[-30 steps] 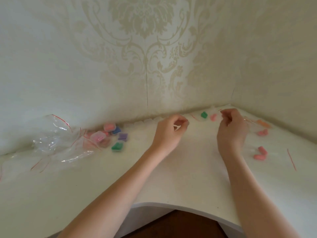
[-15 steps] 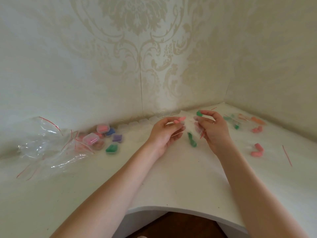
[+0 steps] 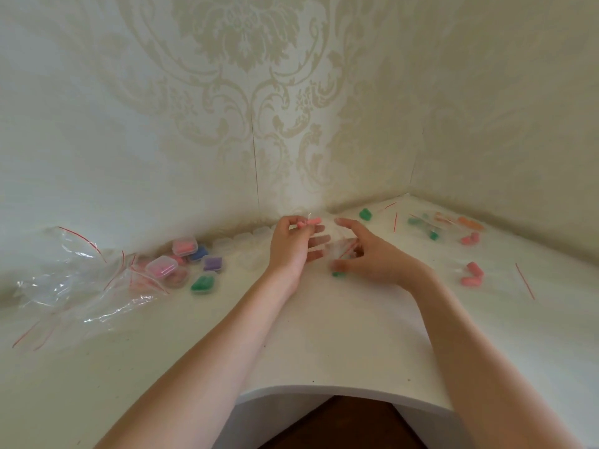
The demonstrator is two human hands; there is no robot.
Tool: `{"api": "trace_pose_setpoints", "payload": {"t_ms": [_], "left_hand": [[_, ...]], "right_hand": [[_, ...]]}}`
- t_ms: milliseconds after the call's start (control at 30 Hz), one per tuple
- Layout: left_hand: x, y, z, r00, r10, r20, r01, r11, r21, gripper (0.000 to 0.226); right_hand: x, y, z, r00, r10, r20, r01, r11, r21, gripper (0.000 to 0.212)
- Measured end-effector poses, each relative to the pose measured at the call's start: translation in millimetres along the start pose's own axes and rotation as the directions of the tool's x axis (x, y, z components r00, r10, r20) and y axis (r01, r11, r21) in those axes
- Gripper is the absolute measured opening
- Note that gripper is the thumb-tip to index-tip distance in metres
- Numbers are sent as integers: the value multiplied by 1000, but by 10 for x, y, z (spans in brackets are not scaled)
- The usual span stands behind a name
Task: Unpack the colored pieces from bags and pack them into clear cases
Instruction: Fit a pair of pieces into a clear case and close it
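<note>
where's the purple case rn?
Head view, left side: the purple case sits on the table near the back wall, just above the green case and right of the blue case.

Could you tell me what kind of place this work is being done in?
Probably a room in a home: a white corner desk stands against damask wallpaper, with dark wood flooring visible below the desk's curved cut-out.

Two hands were over the table: left point(image 3: 288, 246), right point(image 3: 372, 254); five filled cases lay far left: two pink point(image 3: 184, 247) point(image 3: 161, 266), one blue point(image 3: 198, 253), one purple point(image 3: 213, 264), one green point(image 3: 202, 283); two pink pieces point(image 3: 471, 275) lay at the right; the bags were too blurred to count.
</note>
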State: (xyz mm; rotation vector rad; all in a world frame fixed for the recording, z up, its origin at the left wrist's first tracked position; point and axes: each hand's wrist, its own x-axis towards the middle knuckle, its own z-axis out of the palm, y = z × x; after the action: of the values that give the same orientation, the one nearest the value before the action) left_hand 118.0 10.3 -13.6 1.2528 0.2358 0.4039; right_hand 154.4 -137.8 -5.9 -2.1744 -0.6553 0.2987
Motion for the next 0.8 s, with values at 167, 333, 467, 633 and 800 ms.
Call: {"api": "trace_pose_setpoints", "payload": {"t_ms": [167,333,467,633,800], "left_hand": [[23,23,-30,1000,28,2,-28,1000,-5,19],[24,40,-31,999,3,39,0,997,-76,26],[54,71,-60,998,-59,39,65,976,-206,37],[73,128,-120,998,-62,30,69,948,-312,33],[10,154,-92,986,-86,146,129,940,-316,37]], "right_hand": [[50,96,-65,979,-40,-199,37,999,-19,82],[103,207,-129,857,-42,-514,-132,946,-296,77],[18,39,-50,787,-392,-476,59,816,-576,74],[27,-118,126,559,-660,-502,430,748,-505,16],[-17,-171,145,662,-356,-659,302,932,-200,9]]}}
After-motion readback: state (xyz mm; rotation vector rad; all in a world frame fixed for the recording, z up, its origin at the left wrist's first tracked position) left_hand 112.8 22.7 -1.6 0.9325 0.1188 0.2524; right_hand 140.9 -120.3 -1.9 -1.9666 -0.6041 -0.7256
